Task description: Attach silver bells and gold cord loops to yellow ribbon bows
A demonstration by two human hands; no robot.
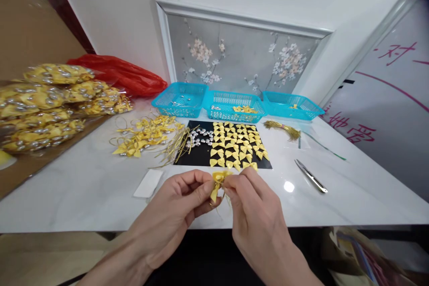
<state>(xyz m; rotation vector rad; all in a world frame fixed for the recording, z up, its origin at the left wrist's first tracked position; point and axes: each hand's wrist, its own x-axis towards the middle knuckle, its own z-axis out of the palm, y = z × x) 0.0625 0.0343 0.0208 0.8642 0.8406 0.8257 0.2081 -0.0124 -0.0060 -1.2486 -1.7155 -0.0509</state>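
A yellow ribbon bow (pixel 217 182) is held in the air near the table's front edge. My left hand (pixel 189 196) pinches its left side between thumb and fingers. My right hand (pixel 253 203) is closed at the bow's right side, its fingertips partly hiding the bow and the thin gold cord about it. Loose cord ends hang below the fingers. Just beyond, a black mat (pixel 194 158) carries rows of yellow bows (pixel 231 145), a group of silver beads (pixel 200 137) and a bunch of gold cords (pixel 177 145) across its left edge.
Three blue baskets (pixel 234 118) stand along the wall. Finished-looking bows with cords (pixel 144 136) lie left, beside bagged bows (pixel 43 98) and a red plastic bag (pixel 120 73). A white card (pixel 148 183) lies front left. A gold cord bundle (pixel 283 129) and pointed scissors-like snips (pixel 311 176) lie right.
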